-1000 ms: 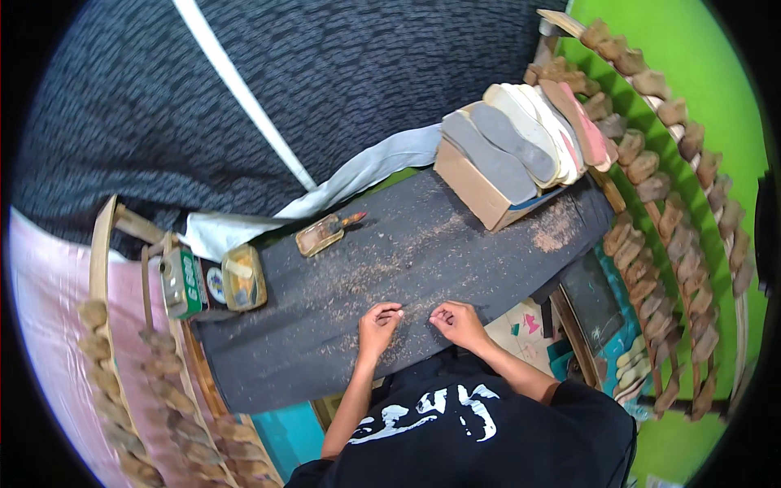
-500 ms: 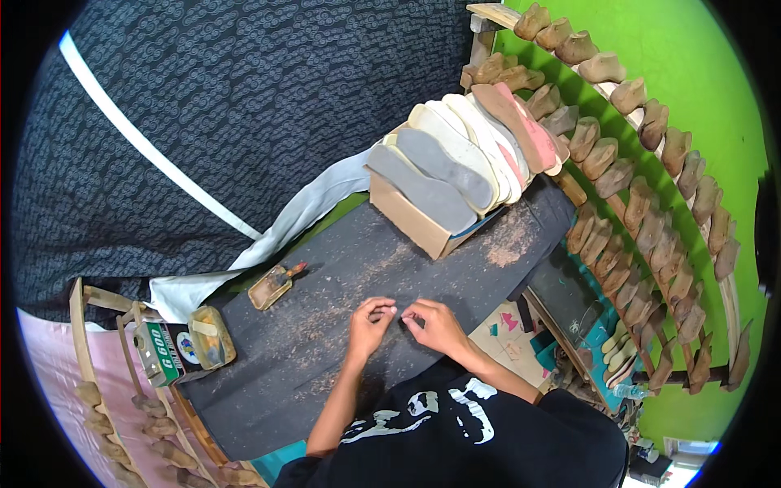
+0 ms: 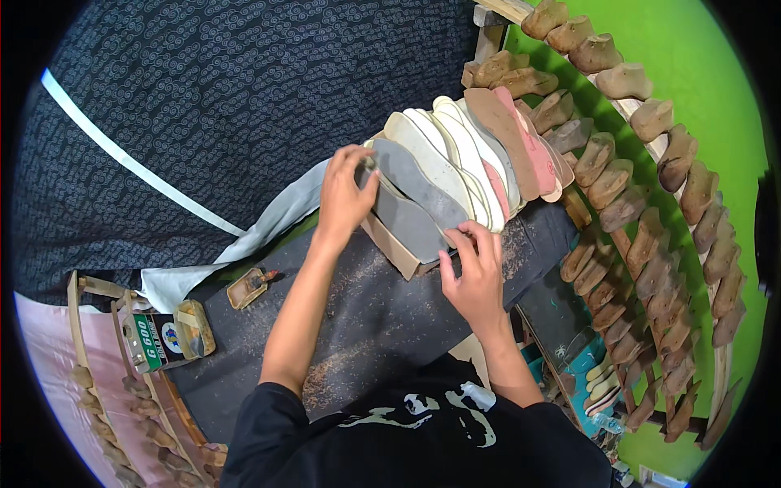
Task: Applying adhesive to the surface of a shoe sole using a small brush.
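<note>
A cardboard box [image 3: 389, 250] on the dark worktable holds a row of shoe insoles or sole pieces. Two grey insoles [image 3: 407, 228] lean at its near left side, with cream insoles [image 3: 423, 146] behind them and brown and pink ones [image 3: 506, 138] farther right. At the grey insoles' upper left ends is my left hand [image 3: 346, 195], fingers bent and thumb apart. My right hand [image 3: 478, 272] reaches their lower right ends, fingertips at the edge and thumb spread away. Whether the fingertips press on the insoles is hard to tell. Neither hand has lifted one.
Brown shavings [image 3: 325, 358] lie scattered over the worktable [image 3: 342, 309]. On the left stand a small wooden-looking tray [image 3: 246, 289], a green and black can [image 3: 146, 342] and a tub [image 3: 195, 329]. Racks of wooden shoe lasts [image 3: 643, 244] line the green wall at right.
Both hands have moved up and apart, from close together over the worktable to either end of the grey insoles. The view has shifted slightly.
</note>
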Tool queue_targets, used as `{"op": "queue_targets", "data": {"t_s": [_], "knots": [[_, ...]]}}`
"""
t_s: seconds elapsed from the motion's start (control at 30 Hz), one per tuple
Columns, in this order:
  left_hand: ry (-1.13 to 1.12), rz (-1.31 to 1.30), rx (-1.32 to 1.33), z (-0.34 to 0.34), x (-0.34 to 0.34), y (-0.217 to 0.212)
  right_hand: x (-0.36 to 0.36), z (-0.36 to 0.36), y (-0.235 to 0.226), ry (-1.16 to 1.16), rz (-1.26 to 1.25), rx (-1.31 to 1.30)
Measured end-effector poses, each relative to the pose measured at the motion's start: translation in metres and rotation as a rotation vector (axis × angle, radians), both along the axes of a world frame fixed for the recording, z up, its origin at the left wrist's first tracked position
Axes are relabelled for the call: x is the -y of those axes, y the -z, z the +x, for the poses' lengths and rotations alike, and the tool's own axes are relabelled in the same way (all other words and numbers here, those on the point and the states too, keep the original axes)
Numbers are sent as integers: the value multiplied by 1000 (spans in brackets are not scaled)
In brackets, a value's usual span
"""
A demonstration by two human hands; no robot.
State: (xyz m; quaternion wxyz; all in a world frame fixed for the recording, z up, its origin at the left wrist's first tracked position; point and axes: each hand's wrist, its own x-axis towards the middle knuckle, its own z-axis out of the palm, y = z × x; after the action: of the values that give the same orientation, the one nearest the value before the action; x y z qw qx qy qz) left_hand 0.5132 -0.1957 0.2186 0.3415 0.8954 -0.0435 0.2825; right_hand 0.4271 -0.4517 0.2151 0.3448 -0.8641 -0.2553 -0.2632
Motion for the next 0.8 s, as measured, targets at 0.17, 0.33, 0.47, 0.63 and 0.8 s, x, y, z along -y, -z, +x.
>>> {"op": "queue_targets", "data": {"t_s": [0.17,0.33,0.47,0.63,0.8], "knots": [[-95,161,-81,34,-1,5,-2,2,6,41,33,-10],[-98,79,-262,43,-1,-2,4,10,19,25,19,-2],[-54,-115,-105,38,-8,-3,4,9,26,-24,83,119],[25,-568,-29,-6,-14,-20,-6,1,20,-5,190,344],[-87,-931,26,-92,-53,1,-26,-25,22,-131,372,312]]}}
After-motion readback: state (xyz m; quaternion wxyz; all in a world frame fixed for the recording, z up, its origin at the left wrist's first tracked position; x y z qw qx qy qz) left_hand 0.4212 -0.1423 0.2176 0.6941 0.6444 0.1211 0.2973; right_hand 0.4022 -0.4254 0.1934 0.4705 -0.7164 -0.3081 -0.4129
